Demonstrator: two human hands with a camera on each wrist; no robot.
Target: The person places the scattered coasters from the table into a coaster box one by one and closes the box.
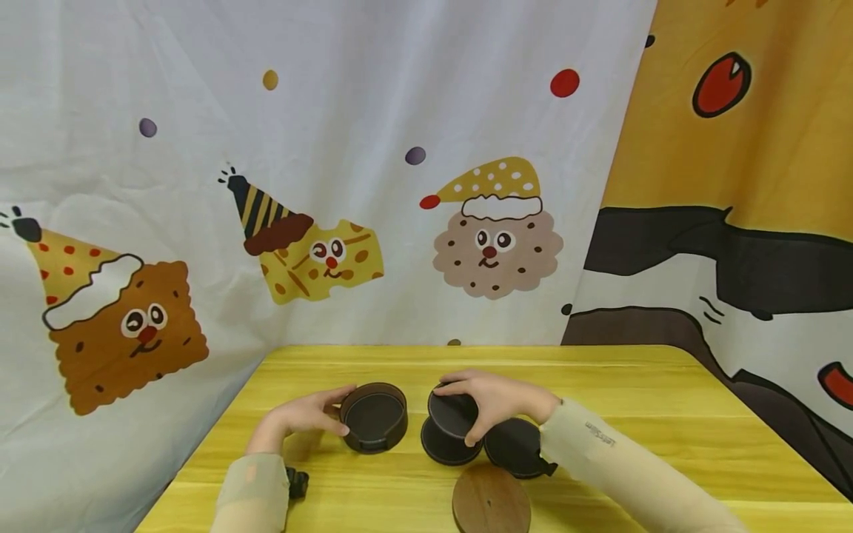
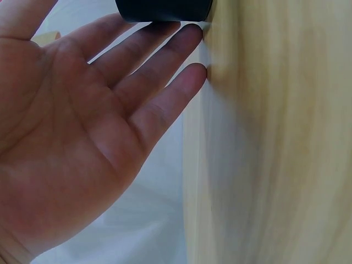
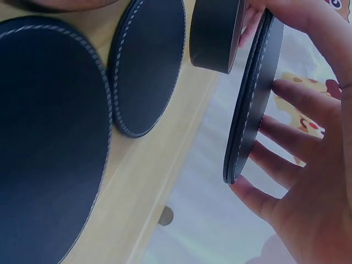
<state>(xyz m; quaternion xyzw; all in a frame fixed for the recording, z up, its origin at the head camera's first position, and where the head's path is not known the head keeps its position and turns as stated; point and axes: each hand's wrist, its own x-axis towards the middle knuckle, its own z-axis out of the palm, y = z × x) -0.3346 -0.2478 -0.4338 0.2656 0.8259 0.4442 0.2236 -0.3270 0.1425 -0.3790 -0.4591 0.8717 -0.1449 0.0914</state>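
Observation:
In the head view my left hand holds the left side of a round black coaster holder, thumb near the notch side and fingers at the far rim. Its fingertips touch the holder's dark wall in the left wrist view. My right hand grips a black round coaster by its edge, tilted above the table. The right wrist view shows layered edges and pale stitching on this held coaster. Beneath it lies another black coaster; a further one lies to the right, partly under my wrist.
A round wooden disc lies at the near side of the yellow wood-grain table. Behind the table hangs a white curtain with cartoon prints. A small black device sits by my left wrist.

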